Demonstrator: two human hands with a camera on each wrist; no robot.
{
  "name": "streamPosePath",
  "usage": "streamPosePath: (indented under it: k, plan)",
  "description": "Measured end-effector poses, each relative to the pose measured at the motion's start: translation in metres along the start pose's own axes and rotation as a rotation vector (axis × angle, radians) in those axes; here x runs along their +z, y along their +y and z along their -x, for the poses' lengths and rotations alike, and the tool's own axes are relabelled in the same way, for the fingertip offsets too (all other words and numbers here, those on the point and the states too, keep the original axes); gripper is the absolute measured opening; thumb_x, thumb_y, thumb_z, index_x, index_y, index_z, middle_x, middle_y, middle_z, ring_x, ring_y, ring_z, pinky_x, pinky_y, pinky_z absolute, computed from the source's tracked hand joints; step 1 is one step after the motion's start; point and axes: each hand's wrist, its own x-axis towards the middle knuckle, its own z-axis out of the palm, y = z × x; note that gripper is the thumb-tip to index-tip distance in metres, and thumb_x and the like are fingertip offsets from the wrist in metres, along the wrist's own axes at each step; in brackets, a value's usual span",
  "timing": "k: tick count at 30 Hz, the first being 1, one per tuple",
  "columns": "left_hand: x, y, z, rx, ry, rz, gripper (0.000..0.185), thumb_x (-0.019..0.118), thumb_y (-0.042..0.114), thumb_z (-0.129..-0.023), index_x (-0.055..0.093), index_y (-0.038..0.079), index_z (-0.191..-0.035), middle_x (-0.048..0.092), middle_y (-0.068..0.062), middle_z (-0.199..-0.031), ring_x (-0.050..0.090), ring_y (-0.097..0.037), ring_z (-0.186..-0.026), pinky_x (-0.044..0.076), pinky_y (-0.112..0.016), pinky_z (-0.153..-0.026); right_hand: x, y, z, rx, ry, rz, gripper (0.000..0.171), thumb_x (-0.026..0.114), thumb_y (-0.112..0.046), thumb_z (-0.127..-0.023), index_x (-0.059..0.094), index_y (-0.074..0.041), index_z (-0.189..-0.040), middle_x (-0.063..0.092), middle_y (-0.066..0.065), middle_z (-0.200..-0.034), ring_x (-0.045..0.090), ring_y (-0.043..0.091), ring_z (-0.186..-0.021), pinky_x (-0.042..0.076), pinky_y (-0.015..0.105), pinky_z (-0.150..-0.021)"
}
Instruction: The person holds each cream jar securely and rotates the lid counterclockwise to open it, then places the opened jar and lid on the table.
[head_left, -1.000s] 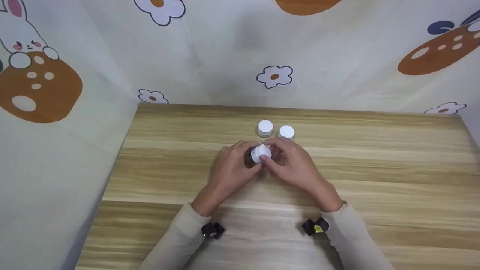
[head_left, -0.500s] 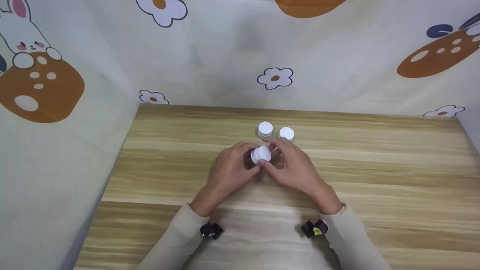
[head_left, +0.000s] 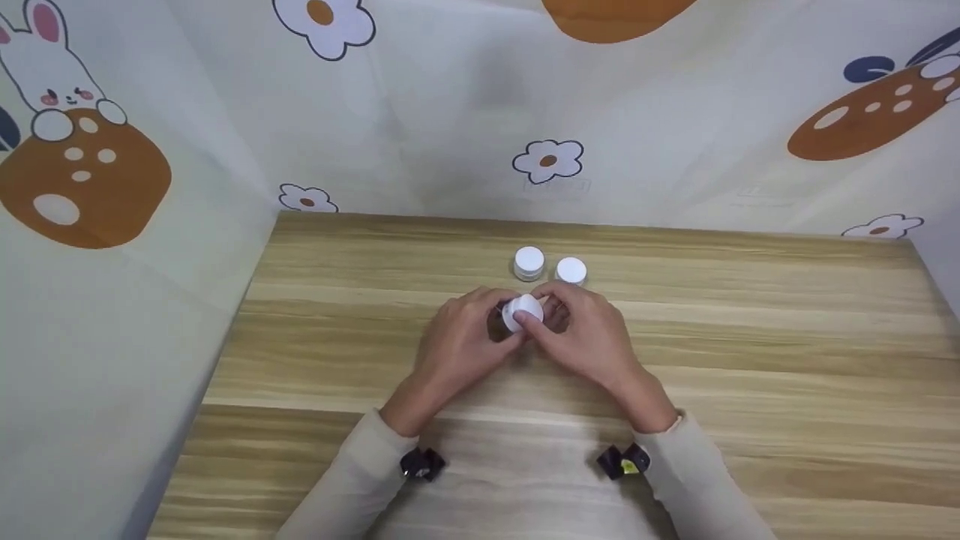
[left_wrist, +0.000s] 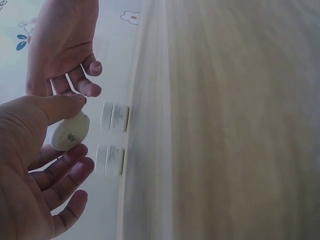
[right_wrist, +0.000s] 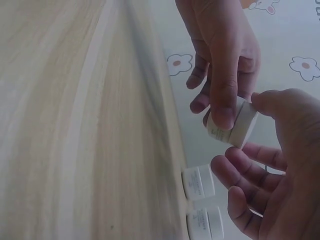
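- A wooden table (head_left: 337, 360) carried two white jars (head_left: 529, 261).
- The left hand's grip (head_left: 463, 330) curled round a third jar (right_wrist: 218, 132).
- The right hand's grip (head_left: 592, 334) pinched its lid (right_wrist: 245, 125).

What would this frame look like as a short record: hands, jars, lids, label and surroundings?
Left hand: grips the held jar by its body
Right hand: thumb and fingers at the held jar's lid
Held jar: white, tilted, lid on
Standing jars: two, upright, lidded, apart; the left one slightly farther back than the right one
Labels: printed, too small to read
Surface: wood-grain table
Backdrop: pale, with flowers and a rabbit
Sleeves: light beige
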Motion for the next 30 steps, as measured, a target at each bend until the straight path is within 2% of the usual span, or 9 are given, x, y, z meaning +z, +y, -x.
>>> streamPosePath:
  k: [9, 16, 18, 22, 26, 30]
  plan:
    - [0.0027, 0.0004, 0.0013, -0.009, -0.013, -0.015, 0.047, 0.085, 0.038, -0.087, 0.074, 0.019, -0.129, 0.078, -0.001, -0.122, 0.074, -0.022, -0.114, 0.057, -0.043, -0.100, 0.0001, 0.0015, 0.0015, -0.071, -0.010, 0.010, 0.028, 0.081, -0.032, -0.093, 0.076, -0.015, -0.116, 0.072, -0.003, -0.090, 0.068, 0.012, -0.084, 0.056, 0.034, -0.078]
    - [-0.0019, 0.0005, -0.0011, -0.004, -0.013, -0.025, 0.049, 0.086, 0.034, -0.086, 0.073, 0.019, -0.131, 0.078, -0.002, -0.122, 0.074, -0.023, -0.113, 0.057, -0.042, -0.101, 0.0004, 0.0002, 0.0001, -0.093, -0.009, 0.010, 0.034, 0.080, -0.031, -0.094, 0.074, -0.013, -0.122, 0.073, 0.002, -0.099, 0.069, 0.016, -0.088, 0.057, 0.037, -0.080]
    - [-0.0024, 0.0007, -0.0010, -0.007, -0.014, -0.024, 0.050, 0.086, 0.034, -0.086, 0.073, 0.019, -0.131, 0.078, -0.002, -0.122, 0.074, -0.023, -0.115, 0.057, -0.043, -0.102, -0.0002, -0.0007, -0.0001, -0.079, -0.014, 0.017, 0.039, 0.079, -0.034, -0.094, 0.073, -0.013, -0.126, 0.076, 0.003, -0.104, 0.071, 0.017, -0.090, 0.059, 0.040, -0.082]
    - [-0.0014, 0.0007, -0.0007, -0.009, -0.015, -0.008, 0.052, 0.086, 0.039, -0.086, 0.073, 0.019, -0.132, 0.077, -0.002, -0.125, 0.073, -0.022, -0.115, 0.057, -0.043, -0.102, -0.0017, -0.0019, -0.0001, -0.004, 0.009, 0.031, 0.042, 0.078, -0.042, -0.094, 0.072, -0.017, -0.128, 0.078, 0.001, -0.102, 0.076, 0.018, -0.091, 0.060, 0.045, -0.082]
    - [0.0002, 0.0005, -0.0013, 0.007, -0.009, 0.006, 0.052, 0.086, 0.041, -0.087, 0.073, 0.019, -0.132, 0.078, -0.001, -0.123, 0.074, -0.021, -0.113, 0.057, -0.043, -0.100, -0.0025, -0.0012, -0.0001, 0.063, 0.054, 0.032, 0.036, 0.076, -0.045, -0.095, 0.075, -0.017, -0.117, 0.078, -0.001, -0.093, 0.077, 0.017, -0.086, 0.060, 0.046, -0.077]
    - [0.0022, 0.0002, -0.0012, 0.011, 0.000, 0.001, 0.051, 0.086, 0.041, -0.086, 0.073, 0.020, -0.130, 0.078, 0.000, -0.122, 0.074, -0.020, -0.113, 0.056, -0.042, -0.100, -0.0016, 0.0004, 0.0005, 0.074, 0.062, 0.053, 0.035, 0.076, -0.047, -0.095, 0.076, -0.015, -0.108, 0.078, -0.001, -0.088, 0.075, 0.015, -0.081, 0.059, 0.043, -0.074]
